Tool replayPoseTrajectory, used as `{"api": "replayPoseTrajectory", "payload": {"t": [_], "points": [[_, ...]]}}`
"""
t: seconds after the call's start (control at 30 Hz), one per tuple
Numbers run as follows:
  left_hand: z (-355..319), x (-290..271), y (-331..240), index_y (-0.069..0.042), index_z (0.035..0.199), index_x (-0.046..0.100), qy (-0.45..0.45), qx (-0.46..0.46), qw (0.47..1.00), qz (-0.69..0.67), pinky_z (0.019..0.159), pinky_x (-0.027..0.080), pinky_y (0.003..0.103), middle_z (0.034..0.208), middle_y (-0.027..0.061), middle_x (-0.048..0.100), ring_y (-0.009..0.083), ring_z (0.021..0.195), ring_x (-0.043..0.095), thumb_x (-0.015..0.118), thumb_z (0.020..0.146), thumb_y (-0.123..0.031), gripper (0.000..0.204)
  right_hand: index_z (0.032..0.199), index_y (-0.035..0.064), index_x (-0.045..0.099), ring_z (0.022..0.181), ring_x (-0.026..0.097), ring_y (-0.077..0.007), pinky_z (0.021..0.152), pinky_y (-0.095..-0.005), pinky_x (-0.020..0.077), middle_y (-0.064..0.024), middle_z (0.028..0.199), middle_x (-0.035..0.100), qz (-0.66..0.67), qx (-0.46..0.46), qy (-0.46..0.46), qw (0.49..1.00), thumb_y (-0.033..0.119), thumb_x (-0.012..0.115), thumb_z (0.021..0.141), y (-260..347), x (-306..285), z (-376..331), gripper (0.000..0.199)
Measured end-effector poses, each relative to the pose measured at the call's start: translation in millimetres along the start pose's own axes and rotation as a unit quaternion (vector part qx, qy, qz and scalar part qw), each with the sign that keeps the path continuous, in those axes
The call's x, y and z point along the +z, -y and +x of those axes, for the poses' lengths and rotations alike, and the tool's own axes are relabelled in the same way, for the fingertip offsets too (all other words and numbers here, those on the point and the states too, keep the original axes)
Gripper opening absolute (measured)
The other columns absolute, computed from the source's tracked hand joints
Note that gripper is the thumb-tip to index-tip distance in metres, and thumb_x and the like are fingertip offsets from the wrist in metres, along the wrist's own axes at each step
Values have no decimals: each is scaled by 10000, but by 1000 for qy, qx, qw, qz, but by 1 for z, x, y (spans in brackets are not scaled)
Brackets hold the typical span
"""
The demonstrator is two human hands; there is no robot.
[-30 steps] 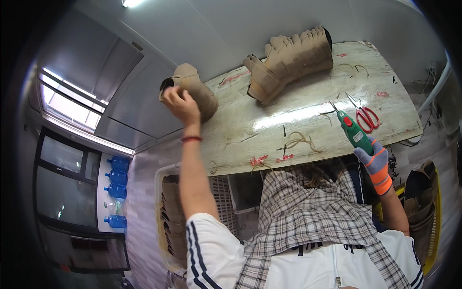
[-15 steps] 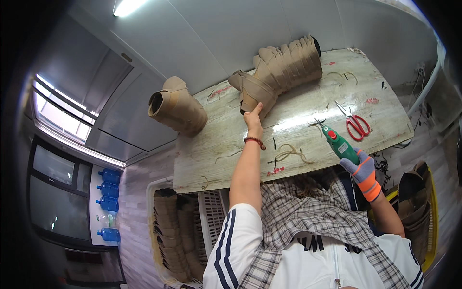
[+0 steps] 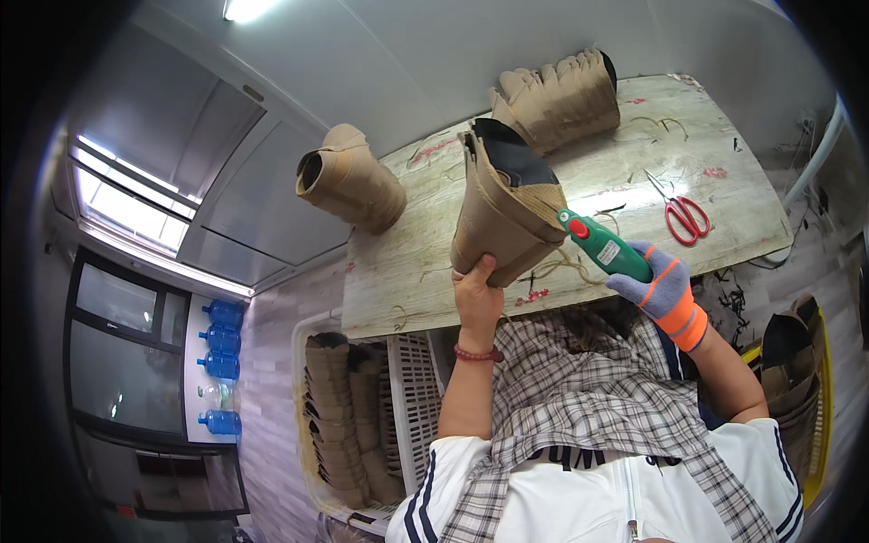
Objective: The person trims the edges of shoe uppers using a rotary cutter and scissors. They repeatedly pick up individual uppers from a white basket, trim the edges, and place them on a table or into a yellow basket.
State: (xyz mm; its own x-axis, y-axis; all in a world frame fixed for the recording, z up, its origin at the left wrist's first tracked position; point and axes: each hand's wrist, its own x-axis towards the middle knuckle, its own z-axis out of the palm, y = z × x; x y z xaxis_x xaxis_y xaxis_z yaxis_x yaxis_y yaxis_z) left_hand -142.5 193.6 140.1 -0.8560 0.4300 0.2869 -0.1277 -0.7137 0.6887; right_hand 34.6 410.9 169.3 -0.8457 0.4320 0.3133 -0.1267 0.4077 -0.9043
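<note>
On the far left, blue water bottles (image 3: pixel 217 362) stood by the wall, and a white crate (image 3: pixel 412 398) near the person held rows of tan boot pieces (image 3: pixel 339 416). Farther off, a finished tan boot (image 3: pixel 351 188) lay on its side at the left end of the table (image 3: pixel 724 195), its opening facing left. The left hand (image 3: pixel 477 291) was closed around the lower edge of another tan boot upper (image 3: pixel 505 210), held above the table's near edge; its long axis ran near to far, dark-lined opening pointing away. Just right, the gloved right hand (image 3: pixel 659 288) was wrapped tight round a green tool (image 3: pixel 605 249), whose tip touched the upper's right side. Beyond lay a stack of uppers (image 3: pixel 561 95), and red scissors (image 3: pixel 681 213) sat to the right.
</note>
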Motion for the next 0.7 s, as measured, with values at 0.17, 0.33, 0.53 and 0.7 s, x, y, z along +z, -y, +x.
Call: {"api": "replayPoseTrajectory", "payload": {"t": [0.17, 0.33, 0.53, 0.7], "points": [[-5, 14, 14, -39, 1186, 622, 15, -10, 1000, 3, 929, 493, 345, 1146, 62, 657, 185, 1059, 613, 701, 831, -22, 364, 1129, 4, 628, 737, 629, -83, 678, -254, 522, -76, 845, 701, 6, 25, 6, 1000, 323, 837, 719, 3, -8, -7, 560], [-11, 4, 30, -16, 1152, 635, 25, 58, 968, 242, 900, 486, 324, 1132, 69, 659, 180, 1024, 621, 684, 844, -10, 312, 1128, -3, 626, 720, 611, -69, 653, -245, 513, -59, 830, 694, 9, 47, 1, 999, 334, 832, 728, 8, -17, -13, 563], [-24, 23, 46, 17, 1018, 682, 3, 105, 948, 299, 761, 491, 259, 955, 49, 700, 95, 836, 619, 700, 826, 16, 192, 1059, -24, 618, 673, 530, -41, 594, -214, 451, -3, 778, 616, 62, 146, -16, 987, 256, 772, 792, 12, -14, -10, 416], [-31, 16, 47, 50, 974, 663, 49, 105, 880, 460, 689, 495, 289, 871, 80, 706, 140, 758, 628, 709, 814, 13, 170, 1015, -14, 641, 608, 543, -44, 542, -217, 441, -11, 708, 626, 71, 150, -15, 986, 352, 798, 767, 1, -15, -1, 470]]}}
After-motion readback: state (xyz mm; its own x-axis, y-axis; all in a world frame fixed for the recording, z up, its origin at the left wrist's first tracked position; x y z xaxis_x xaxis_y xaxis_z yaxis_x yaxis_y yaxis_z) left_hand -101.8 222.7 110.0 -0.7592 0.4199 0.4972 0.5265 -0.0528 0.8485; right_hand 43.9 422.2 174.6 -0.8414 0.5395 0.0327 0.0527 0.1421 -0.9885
